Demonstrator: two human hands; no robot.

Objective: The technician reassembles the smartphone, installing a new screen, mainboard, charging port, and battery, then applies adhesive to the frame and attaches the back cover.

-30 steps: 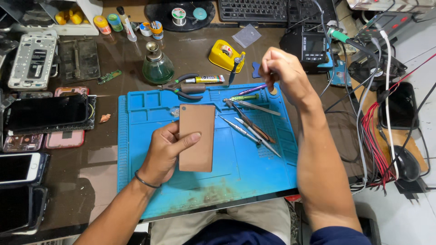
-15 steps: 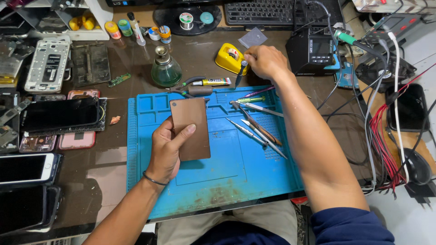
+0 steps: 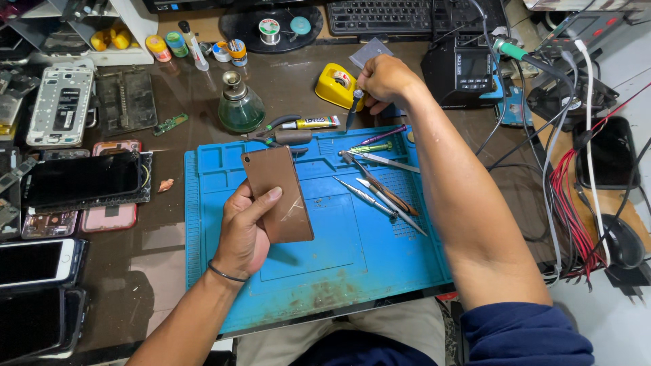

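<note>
My left hand [image 3: 245,230] holds a flat brown phone back panel [image 3: 278,194] above the blue work mat [image 3: 319,271], thumb across its face. Far across the desk, my right hand [image 3: 383,80] is closed on a dark slim tool [image 3: 353,108] whose tip points down toward the mat's far edge, next to a yellow tape dispenser [image 3: 338,85]. Tweezers and screwdrivers [image 3: 380,186] lie scattered on the mat's right half.
A green glass bottle [image 3: 240,107] and a glue tube [image 3: 310,123] stand beyond the mat. Phones and phone parts [image 3: 78,179] fill the left side. A black meter [image 3: 468,71], a keyboard [image 3: 380,15] and bundles of red and white cables [image 3: 569,196] crowd the right.
My right hand has reached away from the mat toward the yellow tape dispenser and taken hold of a dark tool. My left hand keeps the brown panel in about the same place.
</note>
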